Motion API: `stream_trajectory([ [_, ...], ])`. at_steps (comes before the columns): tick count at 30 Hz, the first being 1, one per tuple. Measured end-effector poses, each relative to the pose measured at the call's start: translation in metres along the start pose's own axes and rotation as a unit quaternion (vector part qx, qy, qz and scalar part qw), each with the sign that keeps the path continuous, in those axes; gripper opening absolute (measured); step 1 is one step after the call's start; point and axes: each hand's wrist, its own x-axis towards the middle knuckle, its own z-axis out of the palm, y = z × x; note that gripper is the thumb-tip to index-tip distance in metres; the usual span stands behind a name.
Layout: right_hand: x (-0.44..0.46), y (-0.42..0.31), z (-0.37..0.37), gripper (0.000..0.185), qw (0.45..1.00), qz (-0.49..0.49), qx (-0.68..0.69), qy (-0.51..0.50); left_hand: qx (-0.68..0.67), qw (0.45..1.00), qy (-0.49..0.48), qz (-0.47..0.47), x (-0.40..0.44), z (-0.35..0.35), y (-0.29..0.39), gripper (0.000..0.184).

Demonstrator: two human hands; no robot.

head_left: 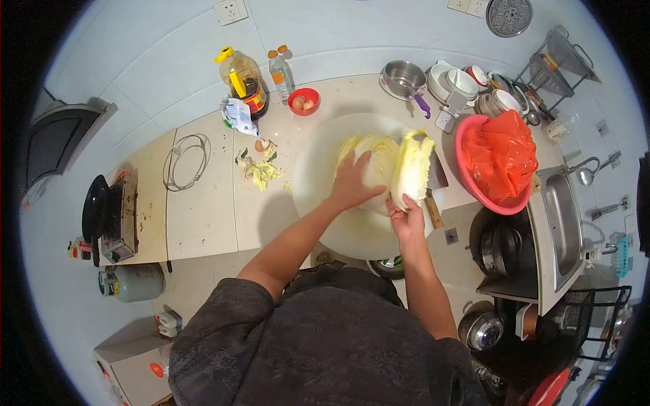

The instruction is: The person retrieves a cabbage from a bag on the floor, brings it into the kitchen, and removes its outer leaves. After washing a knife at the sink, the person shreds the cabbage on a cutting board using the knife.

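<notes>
Left of pink basin [461, 153]: left hand [351, 181] spread on cabbage piece [379, 162], likely steadying; right hand [407, 215] clasps second piece's [412, 166] base; knife [439, 174] nearer basin, perhaps freeing both.

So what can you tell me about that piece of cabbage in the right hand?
The cabbage piece is long, with a smooth white side and ruffled yellow leaf edges; a little green shows at its far end. Its white end points toward the person, where the right hand grips it. It is over the right part of the large pale round surface, beside the knife. Whether the left hand touches it is unclear.
</notes>
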Motion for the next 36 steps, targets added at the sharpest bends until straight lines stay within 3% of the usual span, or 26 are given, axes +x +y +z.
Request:
stream_trajectory([
  [5,0.010,0.018,-0.019,0.041,0.994,-0.088,-0.040,0.056,-0.193,0.977,-0.049,-0.074,0.013,-0.022,-0.032,0.097],
  [8,0.012,0.024,-0.023,0.041,0.976,-0.128,-0.132,0.113,-0.419,0.872,-0.145,-0.208,0.011,-0.055,-0.029,0.094],
  [11,0.005,0.020,-0.011,0.042,0.930,-0.106,-0.334,0.111,-0.466,0.849,-0.157,-0.194,0.009,-0.052,-0.052,0.089],
  [14,0.002,0.026,-0.007,0.044,0.897,-0.115,-0.416,0.101,-0.523,0.822,-0.141,-0.179,0.010,-0.049,-0.061,0.095],
  [17,-0.012,0.010,-0.002,0.054,0.829,-0.077,-0.542,0.113,-0.552,0.804,-0.142,-0.170,0.005,-0.053,-0.059,0.094],
  [18,-0.008,0.007,-0.015,0.058,0.726,-0.180,-0.653,0.122,-0.543,0.811,-0.139,-0.170,0.005,-0.054,-0.057,0.094],
  [20,-0.002,0.005,-0.035,0.066,0.451,-0.368,-0.803,0.126,-0.524,0.824,-0.134,-0.168,0.005,-0.054,-0.053,0.094],
  [23,-0.018,-0.001,-0.003,0.078,0.398,-0.475,-0.783,0.053,-0.508,0.834,-0.131,-0.168,0.006,-0.049,-0.054,0.094],
  [25,-0.035,0.012,0.040,0.079,0.692,-0.305,-0.654,-0.014,-0.460,0.861,-0.135,-0.171,0.006,-0.056,-0.040,0.091],
  [26,-0.036,0.021,0.056,0.080,0.806,-0.201,-0.555,-0.048,-0.435,0.873,-0.137,-0.173,0.006,-0.058,-0.035,0.089],
  [29,-0.021,0.042,0.076,0.085,0.822,-0.148,-0.549,-0.021,-0.365,0.910,-0.082,-0.178,0.009,-0.044,-0.033,0.083],
  [30,-0.010,0.042,0.074,0.093,0.799,-0.138,-0.585,-0.028,-0.395,0.891,-0.063,-0.214,0.010,-0.041,-0.033,0.080],
  [32,0.007,0.042,0.066,0.097,0.808,-0.133,-0.573,-0.018,-0.454,0.844,-0.025,-0.284,0.007,-0.045,-0.025,0.075],
  [36,-0.012,0.038,0.088,0.106,0.841,-0.060,-0.536,0.043,-0.390,0.868,-0.105,-0.288,0.007,-0.025,-0.049,0.071],
])
